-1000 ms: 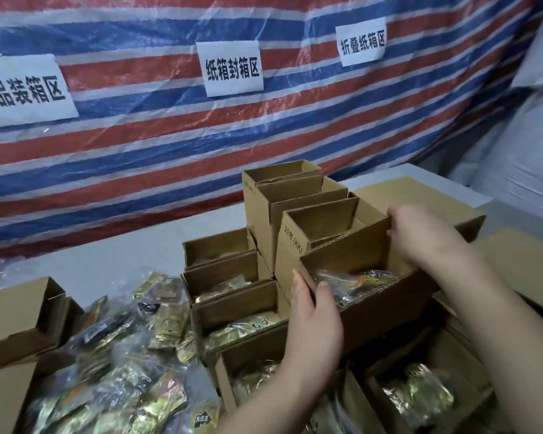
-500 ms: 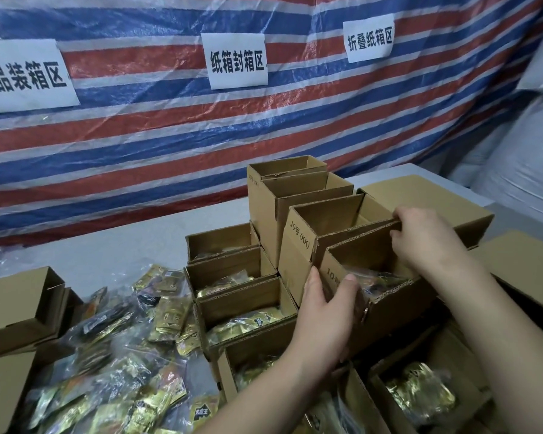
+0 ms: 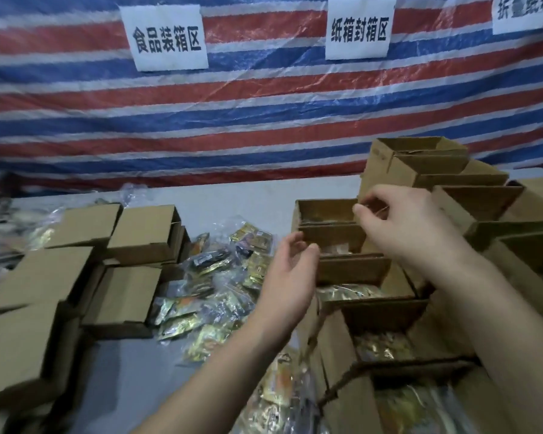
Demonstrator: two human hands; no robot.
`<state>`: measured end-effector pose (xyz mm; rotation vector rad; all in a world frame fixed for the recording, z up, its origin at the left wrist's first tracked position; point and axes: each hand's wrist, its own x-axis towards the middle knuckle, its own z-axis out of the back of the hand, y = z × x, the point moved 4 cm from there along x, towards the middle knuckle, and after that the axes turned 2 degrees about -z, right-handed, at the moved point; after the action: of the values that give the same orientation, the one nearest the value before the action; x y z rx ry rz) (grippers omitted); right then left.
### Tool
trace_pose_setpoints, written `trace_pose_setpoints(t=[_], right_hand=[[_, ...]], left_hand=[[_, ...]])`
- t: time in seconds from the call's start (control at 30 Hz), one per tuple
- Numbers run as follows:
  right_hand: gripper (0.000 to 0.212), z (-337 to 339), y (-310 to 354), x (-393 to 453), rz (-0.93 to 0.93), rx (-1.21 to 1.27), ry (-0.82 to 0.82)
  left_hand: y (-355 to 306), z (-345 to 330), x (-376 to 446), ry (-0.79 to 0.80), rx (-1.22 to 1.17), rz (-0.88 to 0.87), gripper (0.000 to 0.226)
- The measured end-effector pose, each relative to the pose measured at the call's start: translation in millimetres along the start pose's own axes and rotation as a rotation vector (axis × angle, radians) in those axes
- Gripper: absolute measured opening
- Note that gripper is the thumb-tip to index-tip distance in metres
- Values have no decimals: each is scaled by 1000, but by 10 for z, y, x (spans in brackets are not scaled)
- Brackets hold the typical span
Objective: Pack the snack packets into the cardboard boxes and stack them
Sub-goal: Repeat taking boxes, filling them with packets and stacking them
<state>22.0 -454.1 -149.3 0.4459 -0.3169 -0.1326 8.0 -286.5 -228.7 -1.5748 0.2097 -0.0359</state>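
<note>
A heap of shiny gold and dark snack packets (image 3: 213, 286) lies on the grey table (image 3: 232, 195), left of centre. To the right stands a row of open cardboard boxes (image 3: 351, 270), several with packets inside. A taller stack of open boxes (image 3: 420, 164) rises behind them at the right. My left hand (image 3: 289, 274) hovers, fingers loosely curled and holding nothing, between the heap and the boxes. My right hand (image 3: 402, 227) hangs above the open boxes with curled fingers and nothing in them. The frame is blurred.
Closed cardboard boxes (image 3: 138, 233) are piled at the left, reaching to the near left edge. A red, white and blue striped tarp (image 3: 232, 114) with white paper signs (image 3: 166, 36) hangs behind the table. More open boxes fill the near right corner.
Both hands have let go of the box they held on the stack at the right. The view has swung left, and my hands now hover over the lower boxes and near the heap.
</note>
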Motion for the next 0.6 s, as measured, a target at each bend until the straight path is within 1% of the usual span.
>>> trace_pose_setpoints(t=[0.1,0.2,0.27,0.37,0.43,0.5,0.53,0.6], right_hand=[[20,-418,516,-56,111,75,105],[22,-798,897,-186,188,87,197],[20,-1028,1050,-283,199,87,267],[20,-1330,1152,-442,166,83,357],[21,-1545,1124,-571,125,92,412],[21,-1816,1024,-746,78,89,488],[20,-1989,939,-865,41,85,549],[22,-2407,701,-1189,-50,40,726]], left_hand=[[214,738,-74,-145,15,28,28],[496,1374,-192,-278,8,101,15],[702,1675,-270,-324,21,159,14],[1050,1979,-356,-355,85,211,11],[1362,2081,-419,-319,176,254,13],[1747,2134,-518,-229,338,318,21],[1967,2153,-577,-168,441,354,28],[2433,2170,-733,-8,643,449,41]])
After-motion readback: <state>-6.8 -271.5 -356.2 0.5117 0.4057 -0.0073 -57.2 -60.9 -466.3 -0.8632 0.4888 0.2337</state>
